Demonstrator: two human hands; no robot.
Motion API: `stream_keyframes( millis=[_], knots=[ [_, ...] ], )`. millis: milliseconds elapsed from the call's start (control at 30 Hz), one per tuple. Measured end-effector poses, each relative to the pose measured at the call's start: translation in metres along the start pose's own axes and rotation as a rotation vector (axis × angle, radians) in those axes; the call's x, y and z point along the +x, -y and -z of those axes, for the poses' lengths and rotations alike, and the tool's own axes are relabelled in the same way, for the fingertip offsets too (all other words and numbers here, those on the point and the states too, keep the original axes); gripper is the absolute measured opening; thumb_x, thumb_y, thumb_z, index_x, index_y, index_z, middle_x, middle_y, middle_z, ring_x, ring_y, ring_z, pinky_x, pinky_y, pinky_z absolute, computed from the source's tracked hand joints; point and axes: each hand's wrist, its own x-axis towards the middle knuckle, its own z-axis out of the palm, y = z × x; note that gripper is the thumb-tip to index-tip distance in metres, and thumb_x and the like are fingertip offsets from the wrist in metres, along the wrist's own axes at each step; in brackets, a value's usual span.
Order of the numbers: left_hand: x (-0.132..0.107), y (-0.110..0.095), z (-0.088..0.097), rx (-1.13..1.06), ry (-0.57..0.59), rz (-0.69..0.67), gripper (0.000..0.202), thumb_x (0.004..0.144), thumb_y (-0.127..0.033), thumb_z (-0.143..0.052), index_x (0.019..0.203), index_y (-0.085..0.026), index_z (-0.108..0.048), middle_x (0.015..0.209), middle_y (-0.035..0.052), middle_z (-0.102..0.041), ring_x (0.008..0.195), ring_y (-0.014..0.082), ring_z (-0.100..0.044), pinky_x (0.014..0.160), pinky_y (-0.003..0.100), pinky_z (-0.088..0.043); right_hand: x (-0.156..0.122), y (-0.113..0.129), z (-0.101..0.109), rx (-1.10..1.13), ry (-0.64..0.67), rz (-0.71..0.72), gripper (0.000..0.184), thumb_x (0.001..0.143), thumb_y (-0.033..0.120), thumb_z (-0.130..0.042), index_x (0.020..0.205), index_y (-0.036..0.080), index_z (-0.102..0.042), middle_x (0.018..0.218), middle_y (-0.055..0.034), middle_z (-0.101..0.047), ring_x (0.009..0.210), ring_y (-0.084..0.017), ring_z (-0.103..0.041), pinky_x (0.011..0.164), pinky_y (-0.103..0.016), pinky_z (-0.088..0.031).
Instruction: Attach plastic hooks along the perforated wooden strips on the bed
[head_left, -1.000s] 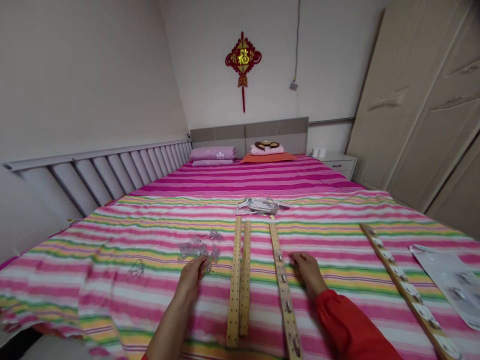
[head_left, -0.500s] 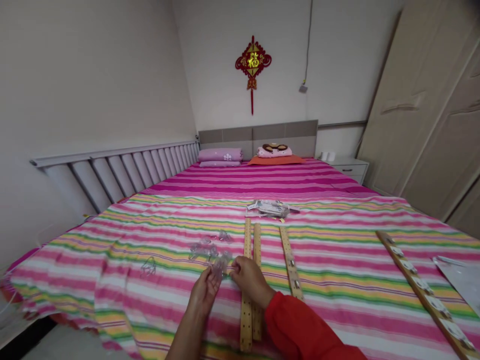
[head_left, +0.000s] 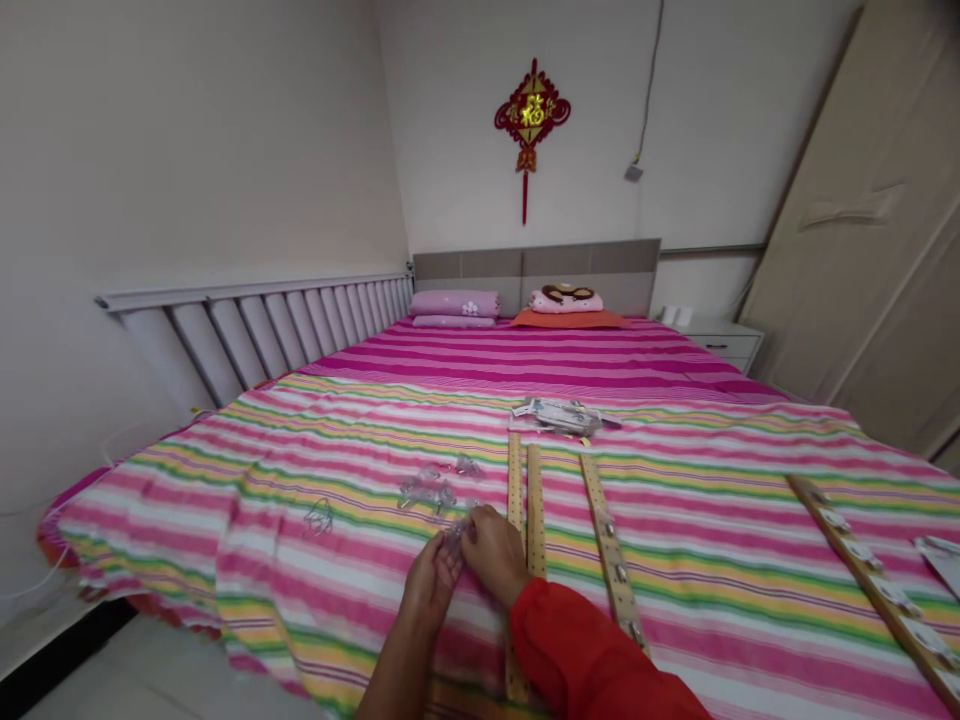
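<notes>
A small clear plastic bag (head_left: pixel 454 538) is held between my two hands above the striped bedspread. My left hand (head_left: pixel 433 572), palm turned up, grips it from the left. From the right, the closed fingers of my right hand (head_left: pixel 491 550) meet the same bag; what is inside it is too small to make out. Just beyond my hands lie several more small clear bags (head_left: pixel 427 492) with shiny bits in them. Two strips of wood with rows of holes (head_left: pixel 535 510) run beside and partly under my right arm. A third drilled strip (head_left: pixel 606 535) with metal pieces on it lies farther right.
A flat plastic packet (head_left: pixel 562 415) lies beyond the strips. At the far right is a wooden rail (head_left: pixel 862 575) with several white-and-metal fittings, near another clear packet (head_left: pixel 941 555). A tangled clear wrapper (head_left: pixel 318 517) rests on the left. Folded bedding (head_left: pixel 455 305) sits by the headboard.
My right hand has come in to the left and closed over the bag, so the hands are nearer together. The whole view has shifted slightly, with things sitting more to the right.
</notes>
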Motion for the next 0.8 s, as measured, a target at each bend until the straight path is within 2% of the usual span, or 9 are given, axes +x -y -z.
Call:
stream_keyframes(
  millis=[200,367,500,700,800],
  knots=[
    [0.002,0.002,0.004,-0.02,0.016,-0.023,0.021,0.087,-0.009,-0.044,0.08,-0.01,-0.064,0.078,0.011,-0.074,0.072,0.0165,-0.071,0.076,0.029,-0.055,0.003,-0.006,0.001,-0.037,0.011,-0.003,0.013,0.08,0.014,-0.05,0.08,0.018,-0.062,0.086,-0.0069,-0.067,0.071,-0.018,-0.063,0.058,-0.027,-0.033],
    [0.004,0.004,0.011,-0.054,0.046,-0.051,0.017,0.087,-0.012,-0.047,0.084,-0.013,-0.064,0.1,0.0138,-0.072,0.087,0.0202,-0.071,0.085,0.035,-0.054,-0.001,-0.016,0.001,-0.005,-0.008,-0.017,0.012,0.083,0.015,-0.048,0.085,0.017,-0.059,0.083,-0.0068,-0.065,0.072,-0.019,-0.062,0.06,-0.026,-0.035],
    [0.006,0.005,0.015,-0.098,0.046,-0.073,0.018,0.088,-0.015,-0.046,0.089,-0.014,-0.064,0.112,0.0144,-0.068,0.095,0.0208,-0.069,0.09,0.038,-0.053,-0.007,-0.017,0.002,0.036,-0.027,-0.006,0.02,0.079,0.006,-0.046,0.09,0.018,-0.058,0.086,-0.0057,-0.063,0.077,-0.018,-0.06,0.065,-0.025,-0.036],
    [0.006,0.007,0.016,-0.167,0.051,-0.134,0.023,0.089,-0.015,-0.044,0.095,-0.013,-0.066,0.11,0.0141,-0.069,0.1,0.0184,-0.067,0.095,0.034,-0.051,-0.011,-0.019,0.003,0.085,-0.025,-0.016,0.021,0.077,0.005,-0.049,0.083,0.02,-0.063,0.085,-0.0041,-0.058,0.068,-0.016,-0.056,0.06,-0.024,-0.033],
    [0.003,0.006,0.016,-0.133,0.031,-0.186,0.025,0.09,-0.016,-0.043,0.094,-0.012,-0.068,0.112,0.013,-0.069,0.109,0.017,-0.062,0.102,0.032,-0.045,-0.011,-0.019,0.004,0.098,-0.025,-0.014,0.018,0.077,0.007,-0.05,0.078,0.019,-0.063,0.083,-0.0036,-0.056,0.066,-0.015,-0.055,0.058,-0.024,-0.033]
  ],
)
